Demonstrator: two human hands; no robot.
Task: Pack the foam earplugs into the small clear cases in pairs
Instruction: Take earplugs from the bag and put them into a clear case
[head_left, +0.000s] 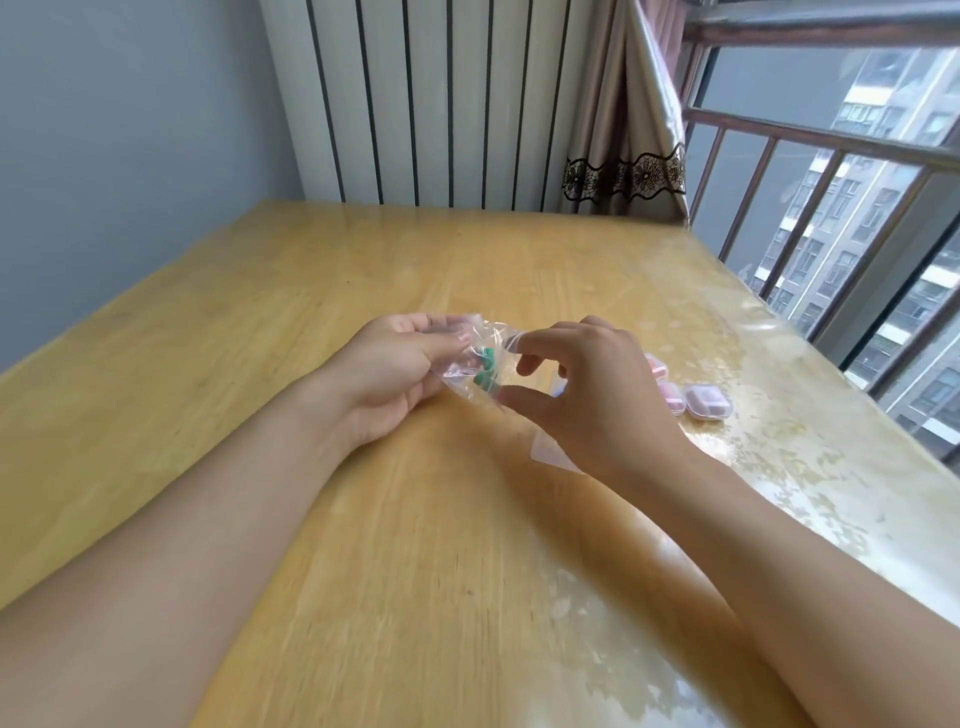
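Note:
My left hand (387, 371) grips a small clear plastic bag (470, 358) just above the wooden table (415, 519). Green foam earplugs (486, 370) show through the bag, with something pinkish beside them. My right hand (582, 395) is at the bag's right end, thumb and fingers curled at its mouth; whether they pinch the plastic is blurred. Behind the right hand, small clear cases (707, 401) lie on the table, at least two with pink earplugs inside (675, 402). Another pink-filled case (655, 365) is partly hidden by the hand.
A white radiator (441, 104) and a curtain (623, 130) stand behind the table's far edge. A window with railing bars (831, 208) runs along the right side. The table's right part has a glossy, worn covering (779, 467).

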